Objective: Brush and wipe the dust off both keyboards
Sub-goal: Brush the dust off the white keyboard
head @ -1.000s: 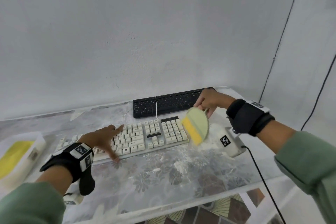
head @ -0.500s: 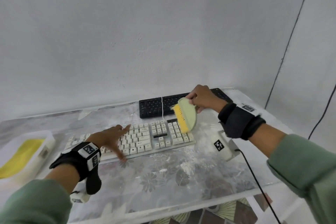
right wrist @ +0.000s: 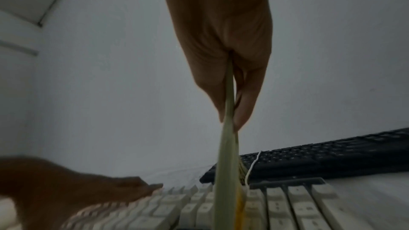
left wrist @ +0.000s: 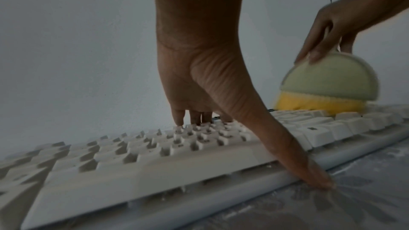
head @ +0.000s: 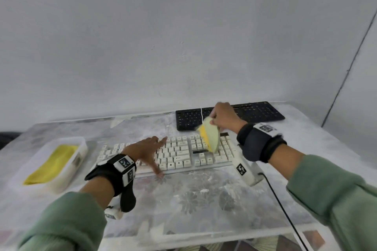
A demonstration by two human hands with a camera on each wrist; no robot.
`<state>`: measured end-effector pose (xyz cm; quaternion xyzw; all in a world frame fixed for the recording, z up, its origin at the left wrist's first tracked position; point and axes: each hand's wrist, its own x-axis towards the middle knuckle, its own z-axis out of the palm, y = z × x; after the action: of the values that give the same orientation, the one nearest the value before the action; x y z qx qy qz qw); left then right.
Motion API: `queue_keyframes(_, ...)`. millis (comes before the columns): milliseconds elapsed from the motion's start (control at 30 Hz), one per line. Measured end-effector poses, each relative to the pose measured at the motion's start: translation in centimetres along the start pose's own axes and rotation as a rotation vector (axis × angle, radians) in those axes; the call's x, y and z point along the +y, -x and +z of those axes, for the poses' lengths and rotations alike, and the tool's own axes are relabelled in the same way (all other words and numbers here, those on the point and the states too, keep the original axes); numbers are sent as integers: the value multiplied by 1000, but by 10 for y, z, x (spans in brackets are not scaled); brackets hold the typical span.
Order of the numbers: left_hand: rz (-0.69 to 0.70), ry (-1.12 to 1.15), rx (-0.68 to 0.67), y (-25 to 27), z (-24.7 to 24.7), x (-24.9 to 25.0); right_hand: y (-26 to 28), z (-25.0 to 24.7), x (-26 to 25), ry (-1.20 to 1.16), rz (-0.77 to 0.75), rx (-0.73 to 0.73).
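From my head view the light is soft, even and bright, with faint shadows on the table (head: 204,199). The wall lines bow at the edges. Both wrist views are dim and grey. My right hand (left wrist: 336,24) and its brush (left wrist: 327,86) smear with motion; my left hand (right wrist: 66,190) blurs too.

The right hand (head: 223,118) has carried the brush (head: 210,136) leftward from just off the right end of the white keyboard (head: 179,155) to a place over its right-hand key blocks. In the left wrist view the yellow bristles (left wrist: 318,104) now meet the keys. The hand now crosses in front of the middle of the black keyboard (head: 257,112), no longer its right end.
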<state>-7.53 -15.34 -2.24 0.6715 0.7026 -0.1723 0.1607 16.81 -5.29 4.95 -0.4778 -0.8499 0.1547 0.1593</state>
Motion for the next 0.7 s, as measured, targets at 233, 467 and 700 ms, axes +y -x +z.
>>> queue_keyframes(233,42,6,33,-1,4,-4,20,-27,-7,-109,62,-471)
queue_keyframes(467,65,0,41,-4,6,-9,-2,11,-28,-151,5,-131)
queue_keyframes(700,146,33,100,-5,11,-15,6,-3,-30,-132,57,-446)
